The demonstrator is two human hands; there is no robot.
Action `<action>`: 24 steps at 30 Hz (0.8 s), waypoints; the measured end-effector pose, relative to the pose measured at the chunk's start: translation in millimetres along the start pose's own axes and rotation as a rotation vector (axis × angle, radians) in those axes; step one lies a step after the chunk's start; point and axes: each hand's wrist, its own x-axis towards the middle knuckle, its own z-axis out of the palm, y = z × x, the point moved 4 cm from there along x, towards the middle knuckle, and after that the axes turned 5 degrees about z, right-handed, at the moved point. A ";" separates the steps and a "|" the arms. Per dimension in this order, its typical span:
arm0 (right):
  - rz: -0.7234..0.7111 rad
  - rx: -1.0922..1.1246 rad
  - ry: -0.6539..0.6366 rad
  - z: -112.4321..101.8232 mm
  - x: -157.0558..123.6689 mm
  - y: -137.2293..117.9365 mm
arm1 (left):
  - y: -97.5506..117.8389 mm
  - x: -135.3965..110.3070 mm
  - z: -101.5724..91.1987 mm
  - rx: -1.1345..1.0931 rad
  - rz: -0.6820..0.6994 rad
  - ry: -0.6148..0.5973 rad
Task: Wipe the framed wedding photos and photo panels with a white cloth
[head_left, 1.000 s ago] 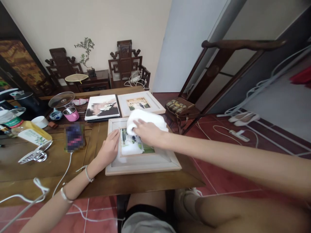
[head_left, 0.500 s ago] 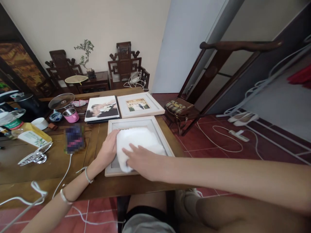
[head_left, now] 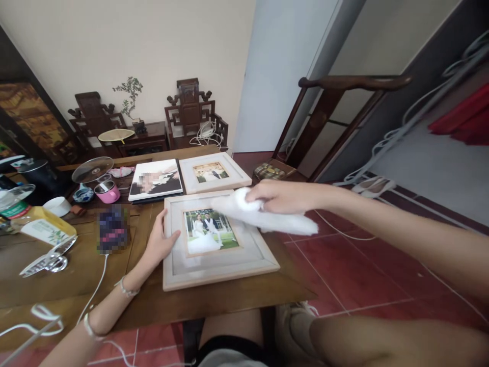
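Note:
A white picture frame (head_left: 221, 272) with a wedding photo lies at the front of the wooden table. My left hand (head_left: 162, 239) grips its left edge, thumb over the face and fingers along the outer side. Over the frame's upper right side, my right hand (head_left: 277, 196) pinches a bunched white cloth (head_left: 282, 223), which hangs past the right edge and hides that corner. Behind lie a second white picture frame (head_left: 240, 173) and, left of it, a photo album (head_left: 171, 177) with a dark edge.
On the table's left are an oil bottle (head_left: 42, 224), a silver claw clip (head_left: 49, 262), a pink cup (head_left: 107, 192), a glass lid (head_left: 92, 169) and a blurred dark object (head_left: 112, 232) with a white cable. A wooden chair (head_left: 324, 112) holding a checked bag (head_left: 273, 171) stands right.
My right hand has lifted the cloth off the frame's middle and swept it up and right, uncovering the photo. My left hand stays at the left edge, its thumb now over the face.

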 end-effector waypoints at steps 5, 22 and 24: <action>0.184 -0.181 0.282 -16.0 -28.7 36.5 | 5.6 0.5 -5.7 -0.389 -0.377 0.120; 0.030 -0.658 0.482 97.7 -36.7 83.4 | 58.8 -33.1 -11.2 -0.550 -0.478 0.245; -0.058 -0.641 0.485 113.9 -37.4 72.9 | 67.1 -39.8 -29.7 -0.561 -0.581 0.283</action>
